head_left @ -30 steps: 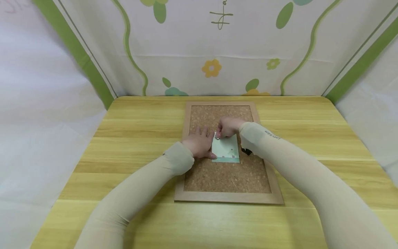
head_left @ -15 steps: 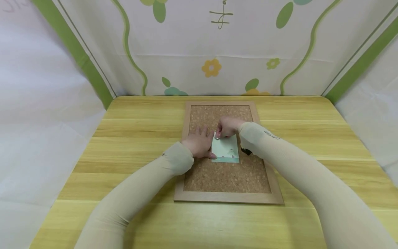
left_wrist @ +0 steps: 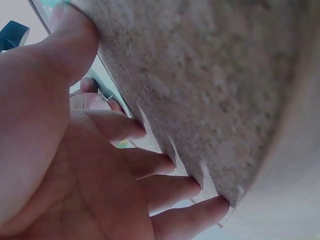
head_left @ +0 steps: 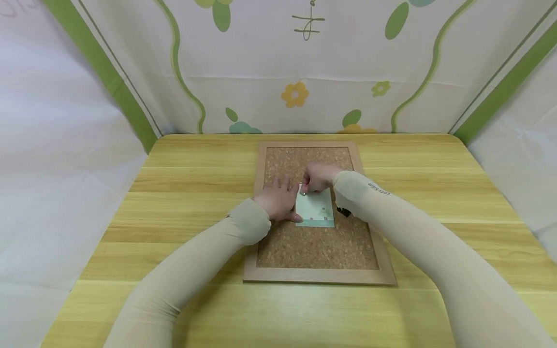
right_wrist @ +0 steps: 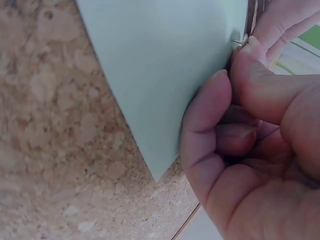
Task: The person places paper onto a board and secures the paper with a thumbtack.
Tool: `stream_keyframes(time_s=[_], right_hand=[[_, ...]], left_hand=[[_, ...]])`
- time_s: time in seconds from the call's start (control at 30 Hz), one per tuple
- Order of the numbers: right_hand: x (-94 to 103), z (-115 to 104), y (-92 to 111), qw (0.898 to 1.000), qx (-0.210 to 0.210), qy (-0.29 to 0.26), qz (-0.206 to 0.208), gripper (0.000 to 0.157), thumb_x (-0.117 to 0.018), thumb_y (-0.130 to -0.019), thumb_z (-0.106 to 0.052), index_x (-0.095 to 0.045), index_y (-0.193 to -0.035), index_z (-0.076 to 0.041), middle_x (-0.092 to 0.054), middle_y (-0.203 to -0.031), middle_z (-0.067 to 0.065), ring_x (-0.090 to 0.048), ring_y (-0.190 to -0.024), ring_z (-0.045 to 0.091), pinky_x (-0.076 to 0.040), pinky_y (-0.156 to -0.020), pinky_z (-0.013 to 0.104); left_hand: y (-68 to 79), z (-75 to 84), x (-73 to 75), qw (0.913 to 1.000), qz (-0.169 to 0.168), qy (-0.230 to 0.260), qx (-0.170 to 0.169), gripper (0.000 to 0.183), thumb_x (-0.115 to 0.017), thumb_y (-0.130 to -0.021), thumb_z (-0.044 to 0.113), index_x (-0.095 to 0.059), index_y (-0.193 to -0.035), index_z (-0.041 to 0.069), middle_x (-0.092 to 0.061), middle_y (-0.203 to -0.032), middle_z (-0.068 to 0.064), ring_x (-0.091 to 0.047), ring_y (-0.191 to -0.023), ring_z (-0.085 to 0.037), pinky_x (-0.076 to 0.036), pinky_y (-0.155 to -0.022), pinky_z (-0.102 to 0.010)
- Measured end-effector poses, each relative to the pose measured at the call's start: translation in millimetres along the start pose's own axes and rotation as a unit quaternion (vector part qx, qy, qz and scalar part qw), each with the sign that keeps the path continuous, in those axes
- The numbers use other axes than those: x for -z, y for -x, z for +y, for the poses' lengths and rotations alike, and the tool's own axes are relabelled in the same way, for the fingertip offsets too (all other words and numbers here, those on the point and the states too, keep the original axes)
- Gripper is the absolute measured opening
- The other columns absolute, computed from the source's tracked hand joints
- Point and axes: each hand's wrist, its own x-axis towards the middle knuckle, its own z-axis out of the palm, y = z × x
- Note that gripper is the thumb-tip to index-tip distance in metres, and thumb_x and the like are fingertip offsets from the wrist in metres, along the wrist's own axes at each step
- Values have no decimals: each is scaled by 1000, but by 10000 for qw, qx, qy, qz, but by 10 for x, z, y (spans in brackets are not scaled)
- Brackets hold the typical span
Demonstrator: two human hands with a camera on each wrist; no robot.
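Observation:
A pale green sheet of note paper (head_left: 314,207) lies on the framed cork board (head_left: 317,249). My left hand (head_left: 277,199) rests along the paper's left side, fingers spread on the cork and the thumb at the lower left corner. In the left wrist view, the fingertips of that hand (left_wrist: 115,170) touch the cork. My right hand (head_left: 319,177) is over the paper's upper left corner, pinching a thumbtack (right_wrist: 237,42) between thumb and finger. The tack's thin needle meets the paper; its head is mostly hidden by the fingertips. The other right fingers curl against the sheet.
The board's wooden frame (head_left: 319,276) lies flat on a yellow wood-grain table (head_left: 200,193). A white cloth with flower prints (head_left: 348,53) hangs behind the table. A small black object (head_left: 344,211) shows under the right wrist.
Both hands, the paper and the board keep nearly the same places. The head view shifts only very slightly.

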Motion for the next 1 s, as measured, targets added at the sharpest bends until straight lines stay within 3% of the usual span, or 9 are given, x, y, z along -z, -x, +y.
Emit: stream_keyframes(time_s=[1.0], right_hand=[[-13,10,12,9998,206,-30,15,14,-69,-94,-13,-65,-81,-8,-59,-78,2,-53,-69,14,-43,-59,23]], left_hand=[[-29,-4,-11,9999,3,121,-19,100,-56,-89,63,-11,-160,9,-2,-163,-22,-7,-146,-49,-29,-111,-55]])
